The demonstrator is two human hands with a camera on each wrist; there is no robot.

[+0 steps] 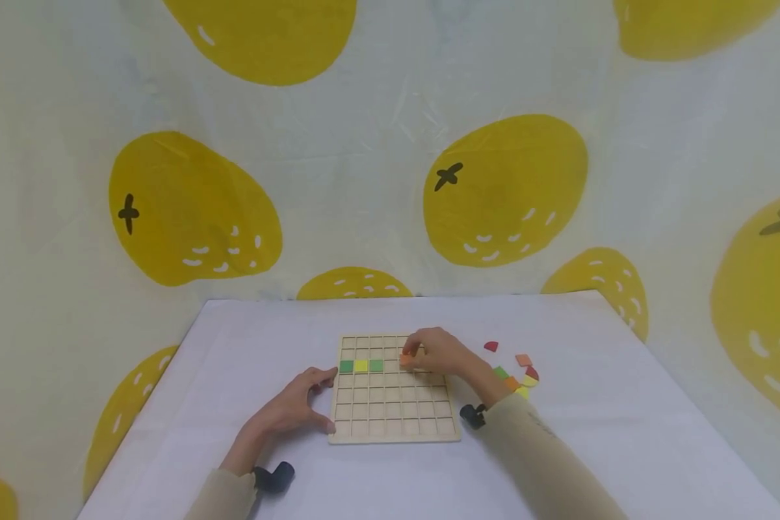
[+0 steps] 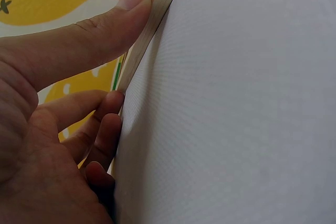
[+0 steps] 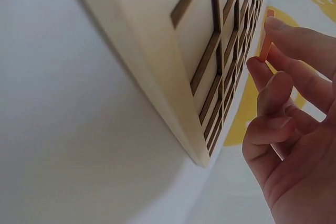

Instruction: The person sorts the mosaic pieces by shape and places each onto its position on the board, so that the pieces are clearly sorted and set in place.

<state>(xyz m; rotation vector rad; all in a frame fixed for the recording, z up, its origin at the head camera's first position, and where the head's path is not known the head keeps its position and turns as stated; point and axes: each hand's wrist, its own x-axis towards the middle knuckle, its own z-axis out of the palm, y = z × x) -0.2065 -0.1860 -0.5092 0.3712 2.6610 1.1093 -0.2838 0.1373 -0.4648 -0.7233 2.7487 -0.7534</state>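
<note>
A wooden grid board (image 1: 393, 412) lies flat on the white table. In one row near its left side sit a green tile (image 1: 347, 366), a yellow tile (image 1: 361, 366) and another green tile (image 1: 376, 366). My right hand (image 1: 438, 352) pinches an orange square tile (image 1: 405, 359) over the board, to the right of that row's tiles. In the right wrist view the orange tile (image 3: 266, 45) is held on edge between thumb and fingers. My left hand (image 1: 292, 401) touches the board's left edge, thumb near the front corner and fingers farther back, spread apart.
Right of the board lie loose pieces: a red quarter-circle (image 1: 491, 347), an orange square (image 1: 523, 360), a red-and-yellow piece (image 1: 531, 375), and green, orange and yellow pieces partly behind my right forearm. A fruit-patterned cloth (image 1: 364, 188) hangs behind the table.
</note>
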